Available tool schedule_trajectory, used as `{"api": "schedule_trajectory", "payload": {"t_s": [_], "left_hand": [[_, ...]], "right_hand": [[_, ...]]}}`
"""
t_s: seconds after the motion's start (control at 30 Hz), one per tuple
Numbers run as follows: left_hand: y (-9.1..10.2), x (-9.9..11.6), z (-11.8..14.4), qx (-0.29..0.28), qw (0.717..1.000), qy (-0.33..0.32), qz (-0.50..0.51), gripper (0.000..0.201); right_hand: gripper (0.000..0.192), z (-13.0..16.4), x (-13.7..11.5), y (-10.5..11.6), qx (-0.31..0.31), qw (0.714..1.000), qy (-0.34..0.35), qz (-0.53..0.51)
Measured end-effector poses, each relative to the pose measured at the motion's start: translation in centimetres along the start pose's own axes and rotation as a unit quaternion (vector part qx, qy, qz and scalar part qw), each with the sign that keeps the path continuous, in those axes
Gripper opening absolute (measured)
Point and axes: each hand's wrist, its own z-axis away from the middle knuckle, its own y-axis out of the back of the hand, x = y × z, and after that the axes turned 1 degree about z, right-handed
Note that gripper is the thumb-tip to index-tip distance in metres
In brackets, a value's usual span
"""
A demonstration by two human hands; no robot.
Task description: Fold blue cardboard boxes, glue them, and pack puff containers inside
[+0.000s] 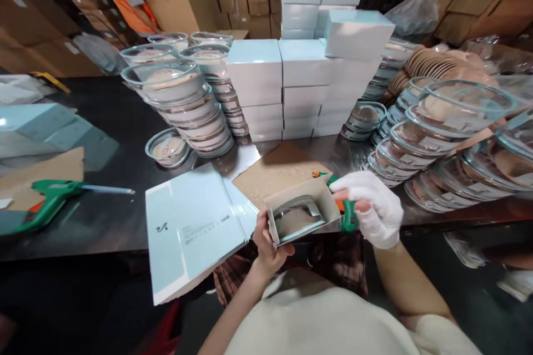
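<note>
**Open carton with a glass dish held at the table edge**

A small open carton (pixel 302 216) sits tilted at the near edge of the dark table (pixel 104 216), its open side turned toward the person. Inside it lies a glass dish (pixel 297 216), its rim catching the light. The bare left hand (pixel 266 244) holds the carton from below and at its left corner, fingers closed around the cardboard. The right hand (pixel 370 208), in a white glove, is wrapped around a green and orange glue gun (pixel 343 211) just beside the carton's right wall; its fingers are closed on the handle, and the nozzle end shows above the carton's far edge.

To the left of the carton, touching it, a pale blue flattened box (pixel 191 227) lies partly over the table edge, printed side up. Behind the carton lies a brown cardboard sheet (pixel 275 175) dotted with small crumbs.

Farther left on the table rests a second green glue gun (pixel 50 202), well apart from both hands. A single glass bowl (pixel 167 148) stands near tilted stacks of glass bowls (pixel 187 100). At the middle of the table pale blue closed boxes (pixel 300 83) are stacked in columns. More glass bowls (pixel 441 138) lean in rows at the right. Brown cartons (pixel 175 3) fill the background.
</note>
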Motion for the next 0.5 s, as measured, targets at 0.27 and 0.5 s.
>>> {"api": "schedule_trajectory", "payload": {"t_s": [0.27,0.5], "left_hand": [[1.4,1.0,-1.8,-0.086,0.996,-0.014,-0.027,0.058],[1.4,1.6,-3.4,-0.077,0.997,0.016,0.002,0.062]], "right_hand": [[0.052,-8.4,-3.4,2.1,-0.417,0.890,0.184,-0.002],[0.050,2.7,4.0,0.3,0.305,0.943,-0.037,-0.128]]}}
